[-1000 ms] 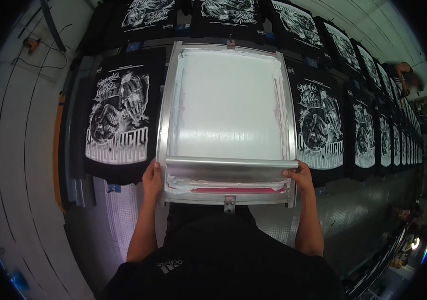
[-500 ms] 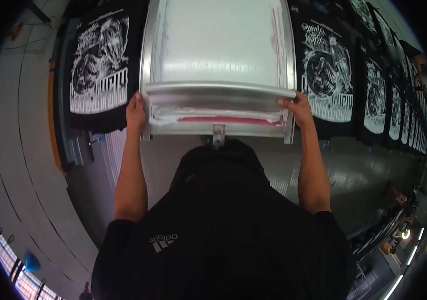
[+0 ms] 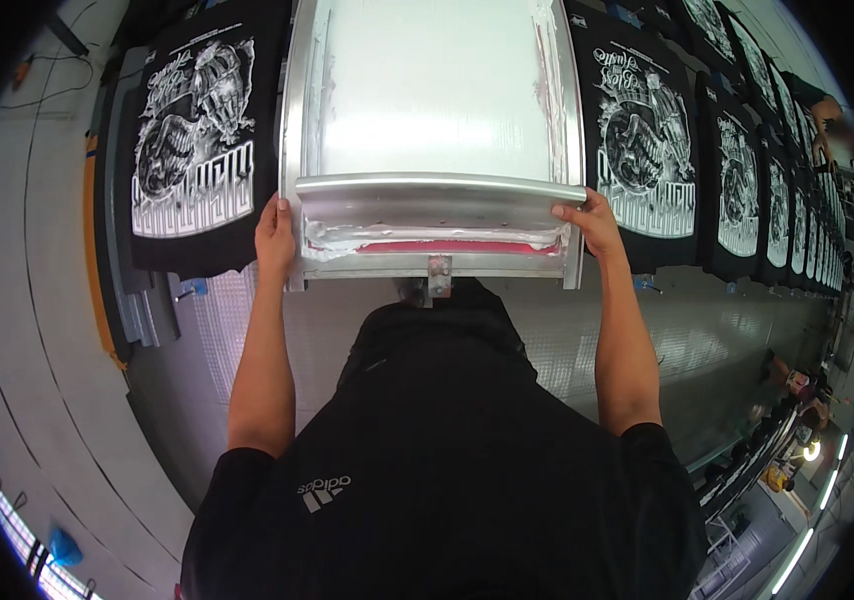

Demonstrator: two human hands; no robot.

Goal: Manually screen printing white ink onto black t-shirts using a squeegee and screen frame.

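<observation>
A metal-edged printing screen point(image 3: 292, 120) with a pale mesh stretches away from me. Across its near end leans a long silver squeegee point(image 3: 437, 200), with thick white ink point(image 3: 347, 238) and a reddish strip point(image 3: 467, 247) along the near side. My left hand point(image 3: 275, 238) is closed round the left rail of the screen, thumb on top, beside the squeegee's left end. At the opposite rail my right hand point(image 3: 599, 225) is closed too; its thumb reaches inward over the rail to the squeegee's right end. The fingers' undersides are hidden.
Black shirts with white prints lie on both sides, one at the left point(image 3: 192, 140) and a row starting at the right point(image 3: 642, 140). A metal bracket point(image 3: 439, 277) sits at the screen's near edge. Another person point(image 3: 827, 130) stands at the far right.
The screen and squeegee appear slightly lower in view, with the squeegee's top edge more level. Both hands keep their places at the rails.
</observation>
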